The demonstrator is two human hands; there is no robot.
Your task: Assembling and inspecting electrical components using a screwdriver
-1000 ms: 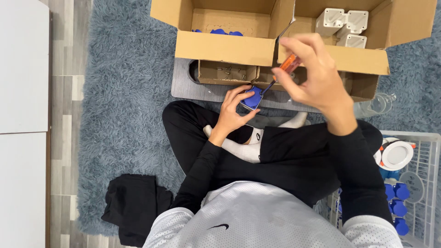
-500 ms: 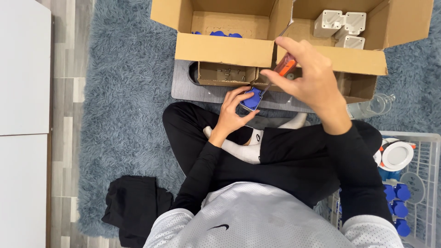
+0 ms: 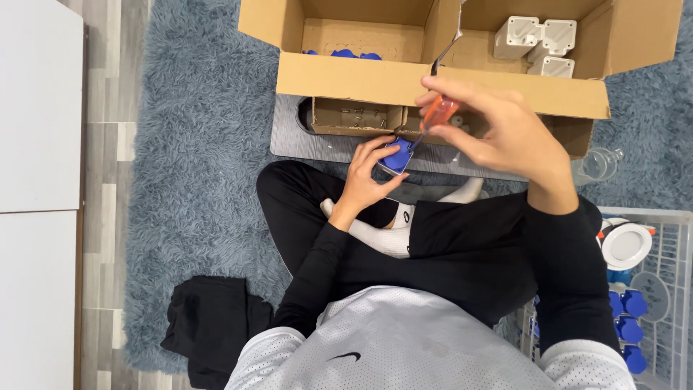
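Note:
I sit cross-legged on a blue-grey shaggy rug. My left hand grips a small blue plastic part over my knees. My right hand is raised above it, fingers closed on a screwdriver with an orange handle. The screwdriver's shaft slants down and its tip rests on the blue part. Just beyond my hands lies a grey board carrying a small cardboard tray with several screws inside.
A large open cardboard box stands ahead, with blue parts in its left compartment and white plastic housings in its right. A wire basket at right holds blue parts and a white round fitting. A clear cup and black cloth lie nearby.
My right hand with the screwdriver has shifted slightly left and lower, turning over the blue part. My left hand keeps the part in the same spot.

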